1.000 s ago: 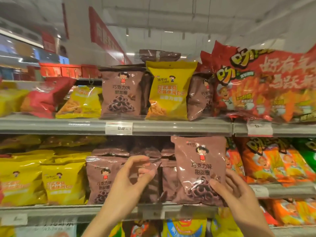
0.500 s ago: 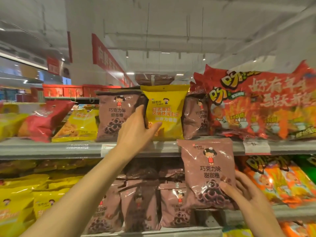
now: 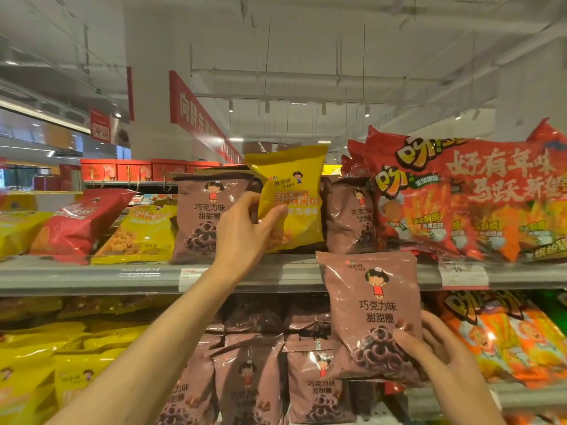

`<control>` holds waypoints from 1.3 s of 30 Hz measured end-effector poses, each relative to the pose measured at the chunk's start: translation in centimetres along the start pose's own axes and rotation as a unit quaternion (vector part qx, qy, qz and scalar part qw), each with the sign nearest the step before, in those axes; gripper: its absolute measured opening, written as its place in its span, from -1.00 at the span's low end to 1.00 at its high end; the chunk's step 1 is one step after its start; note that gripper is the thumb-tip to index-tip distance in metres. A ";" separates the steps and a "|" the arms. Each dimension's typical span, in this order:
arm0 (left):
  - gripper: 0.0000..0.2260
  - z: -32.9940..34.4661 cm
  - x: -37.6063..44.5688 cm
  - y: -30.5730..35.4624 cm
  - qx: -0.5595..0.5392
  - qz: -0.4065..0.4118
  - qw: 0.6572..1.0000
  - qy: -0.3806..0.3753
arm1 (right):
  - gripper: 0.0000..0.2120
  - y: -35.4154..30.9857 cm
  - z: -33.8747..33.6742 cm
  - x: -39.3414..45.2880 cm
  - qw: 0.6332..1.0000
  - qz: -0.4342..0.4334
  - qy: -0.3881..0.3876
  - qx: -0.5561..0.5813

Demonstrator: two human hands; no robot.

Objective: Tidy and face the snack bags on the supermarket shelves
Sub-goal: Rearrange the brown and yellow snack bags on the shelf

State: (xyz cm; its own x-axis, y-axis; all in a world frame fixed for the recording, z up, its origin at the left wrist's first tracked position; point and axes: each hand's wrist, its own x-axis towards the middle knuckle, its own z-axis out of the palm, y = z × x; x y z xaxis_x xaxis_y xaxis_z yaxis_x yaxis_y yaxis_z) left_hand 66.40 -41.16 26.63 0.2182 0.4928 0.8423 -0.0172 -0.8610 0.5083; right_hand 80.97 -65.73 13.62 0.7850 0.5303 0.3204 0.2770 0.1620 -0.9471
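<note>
Tilted and lifted since half a second ago, the yellow snack bag (image 3: 291, 194) now leans left at the centre of the frame, its lower edge off the upper shelf (image 3: 92, 276) — I see the left hand (image 3: 245, 233) pinching its lower left corner, thumb in front and fingers curled behind. It sits between two brown chocolate-ring bags, one (image 3: 204, 216) to its left and another (image 3: 349, 216) to its right, both upright on that shelf. At lower right, the right hand (image 3: 435, 357) holds a third brown chocolate-ring bag (image 3: 372, 314) upright in front of the shelf edge, thumb pressed on its lower front and fingers wrapped round its right edge. More brown bags (image 3: 251, 375) stand on the lower shelf at bottom centre. Large red snack packs (image 3: 460, 191) fill the upper right — a red bag (image 3: 79, 222) and a yellow bag (image 3: 138, 234) lie at the left.
</note>
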 end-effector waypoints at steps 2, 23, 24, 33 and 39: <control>-0.76 -1.0 0.2 0.6 -0.034 -0.005 0.999 0.030 | -0.59 -0.2 0.0 0.1 1.000 -0.001 0.002 0.007; -0.80 -11.5 -2.5 -1.0 -0.046 -0.068 0.996 0.035 | -0.64 -9.8 9.0 9.7 0.969 -0.242 -0.005 -0.043; -0.80 -11.6 -2.5 -1.2 -0.040 -0.069 0.996 0.036 | -0.61 -9.9 9.6 10.2 0.968 -0.243 -0.009 -0.055; -0.78 -12.2 -2.5 -2.5 0.006 -0.072 0.997 0.017 | -0.43 -8.8 11.7 11.3 0.967 -0.190 -0.053 -0.165; -0.78 -11.7 -2.9 -2.8 -0.015 -0.076 0.997 0.019 | -0.44 -8.9 12.0 11.1 0.957 -0.190 -0.065 -0.208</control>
State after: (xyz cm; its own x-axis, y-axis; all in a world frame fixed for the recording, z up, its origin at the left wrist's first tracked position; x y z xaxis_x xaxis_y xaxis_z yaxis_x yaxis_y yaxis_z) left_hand 54.41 -38.72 24.90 0.1841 0.6214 0.7616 -0.0164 -0.7728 0.6345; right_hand 80.59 -51.31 25.37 0.5156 0.6021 0.6097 0.7469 0.0328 -0.6641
